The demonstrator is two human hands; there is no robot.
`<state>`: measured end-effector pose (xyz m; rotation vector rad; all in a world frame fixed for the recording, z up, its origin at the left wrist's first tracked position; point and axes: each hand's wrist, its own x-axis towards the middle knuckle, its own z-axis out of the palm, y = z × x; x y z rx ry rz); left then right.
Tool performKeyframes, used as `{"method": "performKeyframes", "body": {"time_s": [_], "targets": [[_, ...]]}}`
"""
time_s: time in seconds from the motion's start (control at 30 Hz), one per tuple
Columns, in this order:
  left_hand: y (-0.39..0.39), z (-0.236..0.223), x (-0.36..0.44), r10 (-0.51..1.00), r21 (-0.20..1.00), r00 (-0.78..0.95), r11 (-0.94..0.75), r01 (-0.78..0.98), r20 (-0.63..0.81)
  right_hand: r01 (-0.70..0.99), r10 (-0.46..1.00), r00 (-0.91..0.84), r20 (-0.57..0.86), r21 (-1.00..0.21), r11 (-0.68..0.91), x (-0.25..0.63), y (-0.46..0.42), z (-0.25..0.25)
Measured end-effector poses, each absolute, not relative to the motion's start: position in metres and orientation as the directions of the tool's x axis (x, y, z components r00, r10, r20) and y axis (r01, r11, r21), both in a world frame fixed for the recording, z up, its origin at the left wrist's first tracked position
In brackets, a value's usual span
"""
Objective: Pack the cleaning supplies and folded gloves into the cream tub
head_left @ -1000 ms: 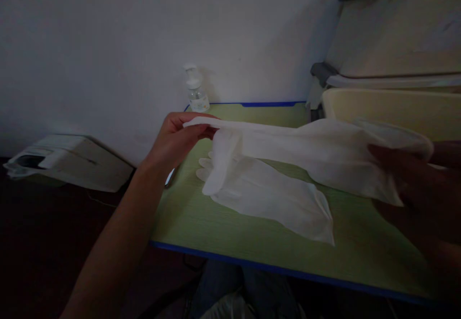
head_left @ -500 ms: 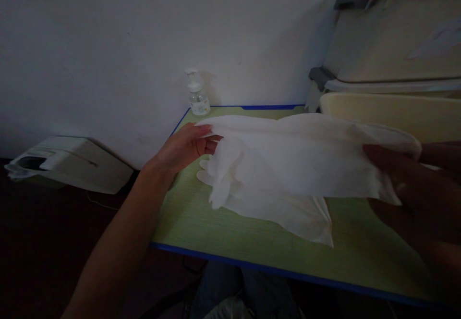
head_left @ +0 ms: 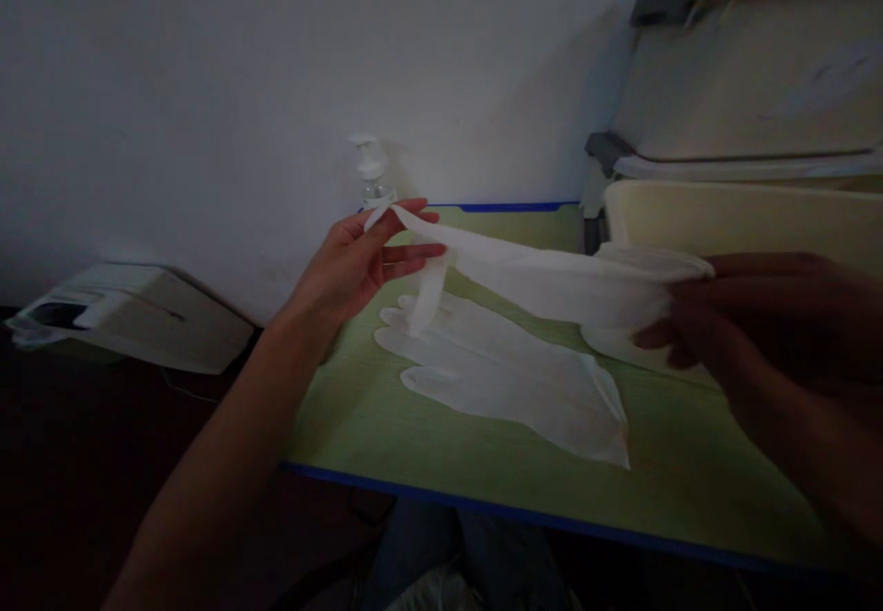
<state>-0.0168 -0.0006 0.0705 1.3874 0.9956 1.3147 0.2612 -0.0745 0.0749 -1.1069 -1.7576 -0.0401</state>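
A thin white disposable glove (head_left: 531, 272) is stretched between my two hands above the table. My left hand (head_left: 362, 266) pinches its finger end between thumb and fingers, and one glove finger dangles below. At the cuff end, my right hand (head_left: 745, 317) grips the bunched opening; shadow darkens its fingers. Beneath lies a second white glove (head_left: 510, 376), flat on the green table (head_left: 441, 473), its fingers pointing left and its cuff to the right.
A clear pump bottle (head_left: 372, 174) with a white top stands by the wall behind my left hand. At the right is a cream-coloured bin (head_left: 745, 211), below a pale panel with grey brackets. A white box-like bin (head_left: 158, 317) sits at the left, below table height.
The held glove has been drawn narrower and lifted at its left end, exposing more of the glove lying below. My right hand has moved left and bunched the cuff.
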Motion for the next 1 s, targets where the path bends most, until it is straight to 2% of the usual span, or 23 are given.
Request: {"method": "performKeyframes", "body": {"time_s": [0.07,0.13,0.17,0.23,0.3,0.37,0.47,0.53,0.63,0.73,0.93,1.0], "targets": [[-0.002,0.072,-0.021,0.965,0.976,0.147,-0.213,-0.044,0.217,0.570,0.679,-0.001,0.734,-0.557,0.604,0.253,-0.073,0.074],[-0.006,0.074,-0.030,0.953,0.965,0.177,-0.257,0.045,0.246,0.511,0.677,-0.033,0.735,-0.570,0.643,0.250,-0.073,0.073],[-0.008,0.075,-0.035,0.941,0.945,0.191,-0.305,0.120,0.280,0.521,0.661,-0.079,0.746,-0.535,0.666,0.251,-0.073,0.073],[-0.015,0.074,-0.046,0.893,0.853,0.248,-0.438,0.284,0.376,0.609,0.600,-0.224,0.768,-0.370,0.701,0.254,-0.074,0.071],[-0.023,0.069,-0.056,0.826,0.725,0.352,-0.558,0.403,0.440,0.664,0.516,-0.395,0.760,-0.151,0.732,0.262,-0.077,0.064],[-0.034,0.057,-0.063,0.791,0.634,0.456,-0.605,0.482,0.408,0.636,0.446,-0.543,0.711,0.001,0.772,0.272,-0.081,0.051],[-0.050,0.028,-0.066,0.804,0.544,0.539,-0.578,0.609,0.251,0.598,0.493,-0.654,0.574,-0.007,0.801,0.287,-0.089,0.023],[-0.059,0.012,-0.065,0.814,0.491,0.560,-0.554,0.672,0.153,0.576,0.481,-0.711,0.513,0.031,0.817,0.293,-0.092,0.007],[-0.066,-0.002,-0.062,0.833,0.427,0.545,-0.530,0.733,0.097,0.549,0.457,-0.753,0.474,0.071,0.833,0.296,-0.093,-0.004],[-0.067,-0.005,-0.061,0.820,0.400,0.555,-0.558,0.727,0.136,0.541,0.443,-0.757,0.481,0.081,0.837,0.295,-0.090,-0.003],[-0.062,-0.003,-0.066,0.710,0.335,0.637,-0.704,0.626,0.301,0.547,0.401,-0.707,0.583,0.092,0.832,0.302,-0.091,-0.008],[-0.059,-0.001,-0.067,0.671,0.304,0.667,-0.741,0.598,0.323,0.569,0.444,-0.672,0.593,0.030,0.822,0.310,-0.096,-0.014]]}}
